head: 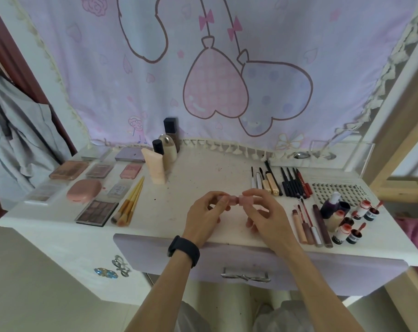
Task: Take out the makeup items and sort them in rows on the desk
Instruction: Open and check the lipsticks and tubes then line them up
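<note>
Clamping fingers (215, 194) of left hand (203, 216) and right hand (263, 212) on ends of pink item (242, 200), over counter (203, 171), left of glosses (308, 226). Keep level; set down parallel beside glosses.

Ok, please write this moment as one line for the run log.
left hand: pinches small pink item | right hand: pinches same item | place: above desk middle

Palettes (96, 170) left on desk (203, 168); pencils (291, 183) right; bottles (164, 149) behind centre.
</note>
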### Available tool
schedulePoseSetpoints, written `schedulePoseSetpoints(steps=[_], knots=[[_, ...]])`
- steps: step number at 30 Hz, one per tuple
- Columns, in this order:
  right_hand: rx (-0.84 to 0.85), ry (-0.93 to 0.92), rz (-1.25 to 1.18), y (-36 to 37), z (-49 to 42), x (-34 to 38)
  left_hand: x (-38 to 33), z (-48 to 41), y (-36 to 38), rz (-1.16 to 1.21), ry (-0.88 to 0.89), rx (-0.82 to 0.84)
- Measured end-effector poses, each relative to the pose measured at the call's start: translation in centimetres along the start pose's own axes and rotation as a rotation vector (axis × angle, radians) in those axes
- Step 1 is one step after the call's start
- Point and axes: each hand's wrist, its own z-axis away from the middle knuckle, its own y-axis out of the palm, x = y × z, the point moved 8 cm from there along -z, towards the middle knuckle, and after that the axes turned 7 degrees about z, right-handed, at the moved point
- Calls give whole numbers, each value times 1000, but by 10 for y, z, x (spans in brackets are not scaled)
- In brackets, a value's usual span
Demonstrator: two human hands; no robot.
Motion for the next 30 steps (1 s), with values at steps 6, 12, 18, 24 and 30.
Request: schedulePoseSetpoints(steps=[6, 12, 18, 24, 30], knots=[[-27, 62, 9, 0, -3, 0, 1, 0, -1, -3, 2, -5], [0, 21, -79, -1, -1, -4, 1, 0, -1, -9, -15, -17], [-42, 13, 46, 0, -2, -1, 1, 1, -1, -1, -22, -6], [-63, -48, 24, -1, 0, -2, -2, 2, 4, 31, -43, 39], [-125, -161, 146, 3, 8, 7, -2, 4, 4, 42, -58, 53]])
